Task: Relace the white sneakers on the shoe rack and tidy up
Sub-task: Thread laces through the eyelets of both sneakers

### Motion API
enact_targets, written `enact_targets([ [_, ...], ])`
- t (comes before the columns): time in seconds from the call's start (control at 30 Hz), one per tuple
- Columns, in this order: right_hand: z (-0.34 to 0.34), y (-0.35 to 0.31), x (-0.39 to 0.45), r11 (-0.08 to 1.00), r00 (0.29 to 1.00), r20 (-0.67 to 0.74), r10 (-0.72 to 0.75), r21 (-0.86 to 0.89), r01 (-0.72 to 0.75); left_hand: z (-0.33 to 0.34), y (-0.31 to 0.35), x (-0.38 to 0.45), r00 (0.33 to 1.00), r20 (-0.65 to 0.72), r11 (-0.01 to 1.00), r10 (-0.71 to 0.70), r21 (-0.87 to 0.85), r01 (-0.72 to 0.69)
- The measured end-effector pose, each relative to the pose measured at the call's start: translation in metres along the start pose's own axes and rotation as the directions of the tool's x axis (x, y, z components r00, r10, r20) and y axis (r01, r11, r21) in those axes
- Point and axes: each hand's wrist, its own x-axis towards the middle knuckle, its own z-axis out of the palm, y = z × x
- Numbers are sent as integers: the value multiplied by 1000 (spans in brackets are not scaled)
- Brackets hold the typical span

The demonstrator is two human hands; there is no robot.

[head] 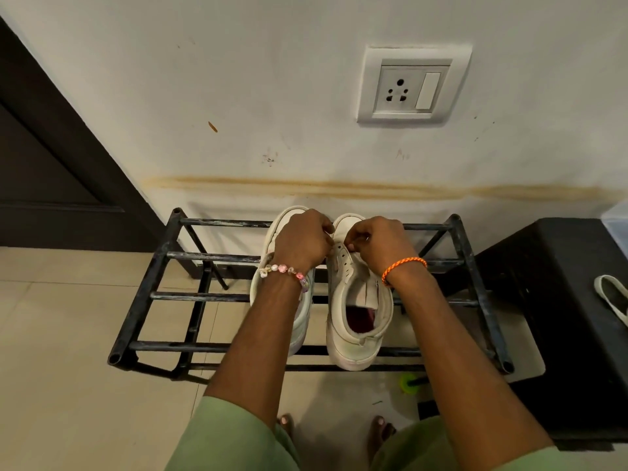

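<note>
The right sneaker (356, 300) stands on the top bars of the black metal shoe rack (163, 263), toe toward the wall, with its tongue lifted and a dark red lining showing inside the open mouth. Its eyelet rows look mostly bare near the ankle. Just beside it, touching or nearly so, stands the left sneaker (289, 219), largely hidden under the forearm, only its toe cap and outer side visible.

Both hands meet over the toe end of the right sneaker. The right hand (377, 243) has its fingers curled, thumb and fingertips pinching a white lace (334, 248) at the lowest eyelets. The left hand (302, 239) is curled into a loose fist, knuckles up, its fingertips closed at the same lace on the sneaker's inner edge. A beaded bracelet (285, 270) circles the left wrist and an orange braided band (402, 266) the right. Green sleeves (231, 436) cover the upper arms.

The rack stands against a white wall (238, 79) marked by a brownish streak, below a socket plate (413, 86). To the right is a black stool (560, 300) with a loose white lace (611, 297) lying on it. A small green object (407, 383) lies on the tiled floor (68, 334) under the rack's front edge, and bare toes show below.
</note>
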Motion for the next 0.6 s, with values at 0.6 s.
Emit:
enact_targets([
  [0.6, 14, 15, -1, 735, 977, 48, 206, 652, -187, -9, 0, -9, 1000, 26, 967, 11, -254, -4],
])
